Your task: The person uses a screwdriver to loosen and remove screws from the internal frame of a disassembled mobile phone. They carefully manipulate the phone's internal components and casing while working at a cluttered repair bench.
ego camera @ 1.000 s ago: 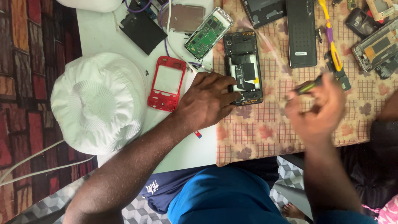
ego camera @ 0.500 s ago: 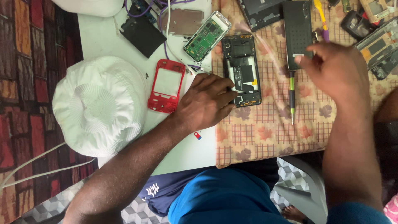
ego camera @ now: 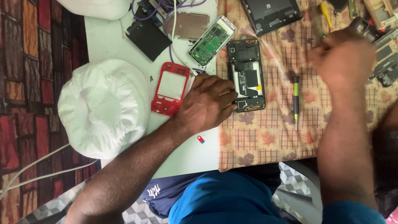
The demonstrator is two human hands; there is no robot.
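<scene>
Left hand (ego camera: 207,103) flat, pinning opened black phone (ego camera: 245,74) at its lower left corner; right hand (ego camera: 342,56) fisted, blurry, apart to the right, grip unclear; screwdriver (ego camera: 296,99) between, lengthwise alongside phone.

Both forearms are bare; a blue shirt covers the torso, dark printed shorts below.

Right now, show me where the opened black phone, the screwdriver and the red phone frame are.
Opened black phone (ego camera: 246,66): head view, on its exposed upper inside.
Screwdriver (ego camera: 296,97): head view, on its dark handle.
Red phone frame (ego camera: 159,105): head view, on its lower left rim.
</scene>
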